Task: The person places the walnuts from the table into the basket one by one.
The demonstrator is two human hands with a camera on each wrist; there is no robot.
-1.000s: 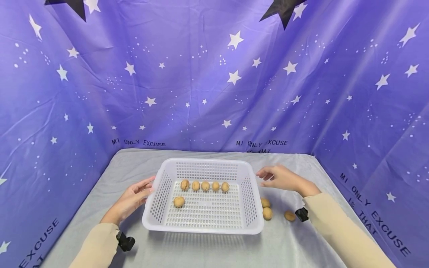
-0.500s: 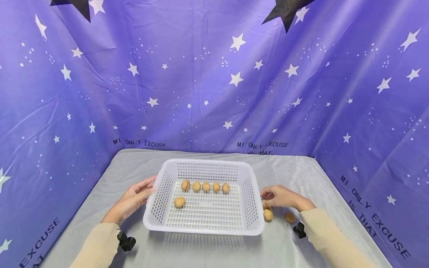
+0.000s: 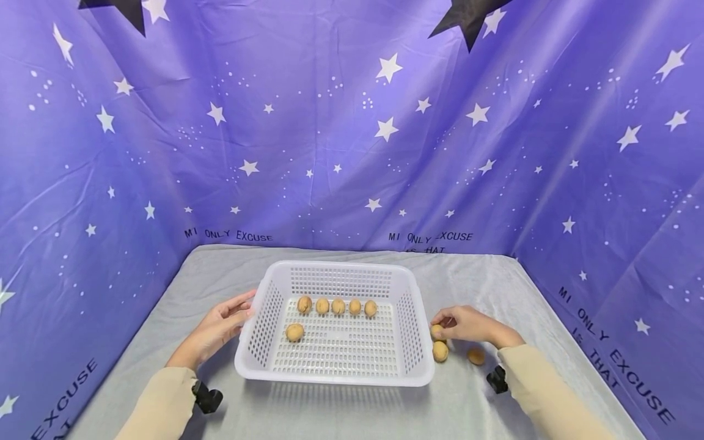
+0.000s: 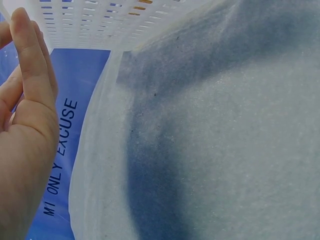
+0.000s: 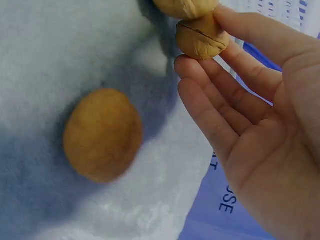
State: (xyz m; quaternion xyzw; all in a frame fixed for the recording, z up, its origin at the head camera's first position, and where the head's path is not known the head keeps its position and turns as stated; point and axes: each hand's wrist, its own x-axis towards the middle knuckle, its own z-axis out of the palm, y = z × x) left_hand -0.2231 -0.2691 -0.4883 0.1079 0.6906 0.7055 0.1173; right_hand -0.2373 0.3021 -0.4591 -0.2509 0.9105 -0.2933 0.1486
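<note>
Purple starred curtains [image 3: 324, 153] surround a grey cloth [image 3: 214, 269]; the head view shows six walnuts [image 3: 338, 307] inside a white basket [image 3: 335, 379]. From the left wrist, the left hand [image 4: 31, 115] extends its fingers beside it. From the right wrist, the right hand [image 5: 262, 122] pinches another walnut [image 5: 200, 41] outside.

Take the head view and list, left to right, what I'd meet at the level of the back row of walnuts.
Left hand → left wall of the white perforated basket → five walnuts in a row → the basket's right wall → right hand.
</note>
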